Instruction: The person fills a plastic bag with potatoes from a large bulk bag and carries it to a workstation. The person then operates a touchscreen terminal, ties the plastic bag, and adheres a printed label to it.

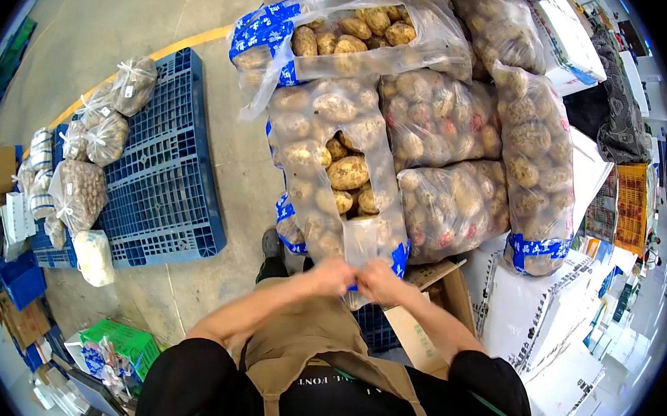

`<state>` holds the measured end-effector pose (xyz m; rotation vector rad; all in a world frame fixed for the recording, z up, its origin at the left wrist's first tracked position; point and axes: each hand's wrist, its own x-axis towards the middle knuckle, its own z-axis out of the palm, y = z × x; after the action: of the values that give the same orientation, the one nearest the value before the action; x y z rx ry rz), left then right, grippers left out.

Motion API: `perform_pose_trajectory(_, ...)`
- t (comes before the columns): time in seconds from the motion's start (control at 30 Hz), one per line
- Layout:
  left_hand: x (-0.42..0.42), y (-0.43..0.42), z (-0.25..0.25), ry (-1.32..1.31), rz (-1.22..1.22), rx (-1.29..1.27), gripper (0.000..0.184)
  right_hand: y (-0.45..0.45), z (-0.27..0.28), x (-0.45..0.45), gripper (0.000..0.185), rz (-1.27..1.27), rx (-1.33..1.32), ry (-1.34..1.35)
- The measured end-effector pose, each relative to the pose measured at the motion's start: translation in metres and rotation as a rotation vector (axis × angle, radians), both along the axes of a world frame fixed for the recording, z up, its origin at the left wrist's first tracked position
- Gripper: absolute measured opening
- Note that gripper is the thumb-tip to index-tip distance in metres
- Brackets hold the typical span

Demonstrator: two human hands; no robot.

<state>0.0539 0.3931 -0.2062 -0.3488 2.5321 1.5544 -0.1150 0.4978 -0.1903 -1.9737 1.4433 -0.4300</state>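
Note:
A clear plastic bag of potatoes (300, 179) with blue print lies right in front of me, a torn opening in its middle showing bare potatoes (348, 174). At its near end my left hand (333, 277) and my right hand (380, 283) are close together, both closed on the plastic film of the bag. The fingers are slightly blurred. Beyond it lies another torn bag (446, 42) with potatoes showing through its opening.
More potato bags (451, 207) are stacked to the right, beside white boxes (538, 310). An open cardboard box (449, 296) stands near my right forearm. On the left, a blue pallet (164, 166) bears tied bags (79, 193); a green crate (118, 339) stands nearer.

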Motion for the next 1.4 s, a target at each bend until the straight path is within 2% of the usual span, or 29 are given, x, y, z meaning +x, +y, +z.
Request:
perform_pose_trajectory(0.1,-0.004,0.064,0.042,0.133,0.020,0.365,0.015,0.068,0.074,0.002,0.010,-0.032,0.136,0.033)
perform_pose_trajectory(0.17,-0.007,0.102,0.044,0.213,-0.131,0.477,0.017,0.118,0.096,0.004,0.009,-0.048,0.281,-0.047)
perform_pose_trajectory(0.27,-0.007,0.116,0.078,0.184,-0.471,0.695,0.023,0.166,0.129,0.029,0.006,-0.144,0.307,-0.146)
perform_pose_trajectory(0.37,-0.010,0.126,0.074,0.233,-0.594,0.756,0.024,0.221,0.144,0.044,0.008,-0.207,0.418,-0.145)
perform_pose_trajectory(0.4,-0.018,0.109,0.081,0.178,-0.583,0.618,0.024,0.239,0.149,0.042,0.009,-0.205,0.437,-0.110)
perform_pose_trajectory(0.43,-0.020,0.116,0.041,0.266,-0.379,0.533,0.024,0.251,0.153,0.040,0.009,-0.202,0.456,-0.074)
perform_pose_trajectory(0.47,-0.026,0.098,0.024,0.163,-0.172,0.285,0.020,0.251,0.164,0.035,0.013,-0.215,0.469,-0.140)
perform_pose_trajectory(0.5,-0.035,0.064,0.009,0.332,-0.155,-0.102,0.012,0.248,0.172,0.031,0.015,-0.330,0.617,-0.207)
perform_pose_trajectory(0.53,-0.036,0.034,0.004,0.277,0.023,-0.255,0.010,0.243,0.178,0.027,0.016,-0.444,0.759,-0.276)
perform_pose_trajectory(0.57,-0.034,0.009,0.003,0.120,0.007,-0.307,0.022,0.233,0.183,0.022,0.018,-0.555,0.897,-0.345)
perform_pose_trajectory(0.6,-0.028,-0.007,-0.018,0.131,0.049,-0.469,0.028,0.212,0.194,0.014,0.020,-0.572,1.029,-0.287)
perform_pose_trajectory(0.63,-0.020,-0.018,-0.039,0.138,0.093,-0.628,0.035,0.180,0.204,-0.002,0.016,-0.644,0.969,-0.161)
perform_pose_trajectory(0.67,-0.011,-0.033,-0.039,0.107,0.043,-0.667,0.036,0.159,0.210,-0.012,0.014,-0.716,0.910,-0.040)
perform_pose_trajectory(0.73,0.000,-0.057,-0.035,0.044,-0.060,-0.747,0.038,0.159,0.159,-0.068,0.009,-1.070,0.292,0.162)
perform_pose_trajectory(0.77,0.002,-0.059,-0.035,0.002,-0.111,-0.758,0.036,0.119,0.156,-0.075,0.011,-1.115,0.080,0.531)
perform_pose_trajectory(0.83,0.010,-0.067,-0.033,-0.088,-0.212,-0.794,0.032,0.044,0.136,-0.070,0.016,-0.773,-0.320,0.609)
perform_pose_trajectory(0.87,0.012,-0.064,-0.046,0.027,-0.138,-0.809,0.020,0.014,0.118,-0.055,0.021,-0.629,-0.193,0.479)
perform_pose_trajectory(0.9,0.011,-0.065,-0.042,-0.015,-0.154,-0.790,0.017,-0.012,0.074,-0.048,0.029,-0.447,-0.240,0.399)
perform_pose_trajectory(0.97,0.006,-0.067,-0.029,-0.099,-0.187,-0.751,0.010,-0.060,0.024,-0.013,0.040,-0.212,-0.131,0.443)
perform_pose_trajectory(1.07,0.044,-0.071,-0.004,-0.107,-0.090,-0.617,0.010,-0.073,-0.033,-0.006,0.051,0.001,-0.082,0.570)
perform_pose_trajectory(1.17,0.048,-0.070,-0.021,-0.047,0.007,-0.583,0.009,-0.066,-0.045,-0.021,0.060,0.114,-0.100,0.689)
perform_pose_trajectory(1.2,0.036,-0.075,-0.022,-0.138,-0.065,-0.572,0.008,-0.067,-0.040,-0.024,0.070,0.145,0.036,0.694)
perform_pose_trajectory(1.3,-0.002,-0.105,-0.019,-0.482,-0.041,-0.367,0.011,-0.068,-0.047,-0.027,0.063,0.146,0.065,0.717)
perform_pose_trajectory(1.33,-0.015,-0.115,-0.007,-0.546,-0.002,-0.340,0.020,-0.066,-0.054,-0.026,0.064,0.106,0.002,0.684)
perform_pose_trajectory(1.4,-0.022,-0.123,-0.034,-0.337,0.127,-0.551,0.027,-0.068,-0.051,-0.022,0.080,0.104,0.045,0.712)
